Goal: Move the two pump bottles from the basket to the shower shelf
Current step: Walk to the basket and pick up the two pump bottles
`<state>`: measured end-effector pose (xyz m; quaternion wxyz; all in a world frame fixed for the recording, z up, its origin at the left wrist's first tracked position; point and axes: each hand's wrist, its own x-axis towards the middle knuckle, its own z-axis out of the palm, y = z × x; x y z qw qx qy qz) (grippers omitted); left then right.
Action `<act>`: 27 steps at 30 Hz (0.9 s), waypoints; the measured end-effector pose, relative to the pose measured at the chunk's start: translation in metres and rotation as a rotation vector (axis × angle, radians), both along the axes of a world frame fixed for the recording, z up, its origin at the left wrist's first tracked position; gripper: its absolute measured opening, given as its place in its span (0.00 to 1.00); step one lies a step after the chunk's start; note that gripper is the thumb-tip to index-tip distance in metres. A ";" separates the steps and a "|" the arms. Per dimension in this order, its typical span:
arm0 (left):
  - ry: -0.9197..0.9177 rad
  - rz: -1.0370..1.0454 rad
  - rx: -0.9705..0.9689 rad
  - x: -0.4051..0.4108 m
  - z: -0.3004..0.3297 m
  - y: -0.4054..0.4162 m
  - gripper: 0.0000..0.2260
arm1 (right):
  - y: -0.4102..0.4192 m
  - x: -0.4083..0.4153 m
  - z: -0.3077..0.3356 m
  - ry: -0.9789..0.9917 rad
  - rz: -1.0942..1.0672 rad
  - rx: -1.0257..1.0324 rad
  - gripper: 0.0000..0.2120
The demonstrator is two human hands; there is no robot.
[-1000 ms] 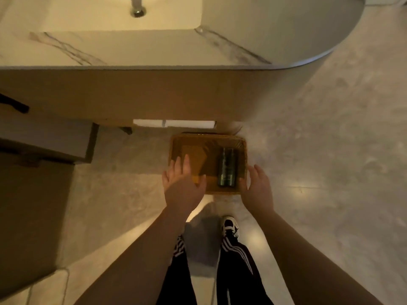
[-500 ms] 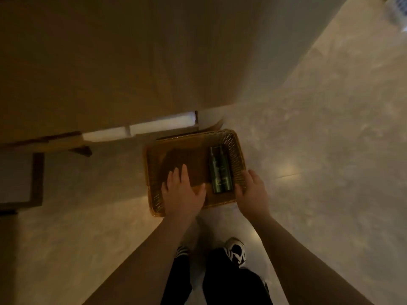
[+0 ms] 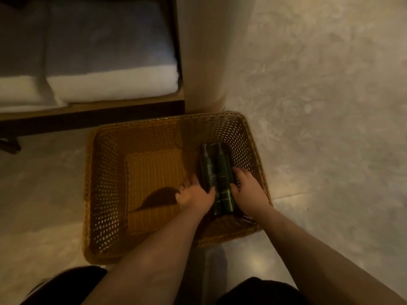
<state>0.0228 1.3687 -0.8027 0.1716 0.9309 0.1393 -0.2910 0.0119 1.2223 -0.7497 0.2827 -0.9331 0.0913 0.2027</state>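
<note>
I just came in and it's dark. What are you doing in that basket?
A person is crouched over a woven basket on the floor. Both hands are inside it, the left hand and right hand closing around two dark green pump bottles lying side by side. The bottles haven't been lifted out yet. Folded white towels sit on a low shelf nearby.
</note>
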 end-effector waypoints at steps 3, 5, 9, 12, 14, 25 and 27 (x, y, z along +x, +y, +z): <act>0.006 0.009 0.028 0.012 -0.037 -0.013 0.42 | -0.004 0.011 -0.025 -0.014 0.071 -0.011 0.26; -0.010 0.040 0.049 0.017 -0.052 -0.019 0.43 | -0.005 0.018 -0.035 -0.012 0.106 -0.017 0.26; 0.026 0.087 0.012 0.018 -0.067 -0.019 0.39 | 0.000 0.025 -0.046 -0.005 0.142 -0.022 0.27; 0.042 0.203 -0.160 0.019 -0.069 -0.015 0.33 | 0.006 0.027 -0.051 -0.006 0.167 -0.030 0.28; 0.032 0.242 -0.188 0.019 -0.068 -0.011 0.31 | 0.011 0.028 -0.054 -0.003 0.184 -0.055 0.28; -0.024 0.281 -0.066 0.004 -0.069 0.044 0.31 | 0.025 0.039 -0.074 0.232 0.072 -0.152 0.44; -0.039 0.263 -0.034 0.004 -0.070 0.048 0.33 | 0.024 0.042 -0.078 0.257 -0.003 -0.125 0.47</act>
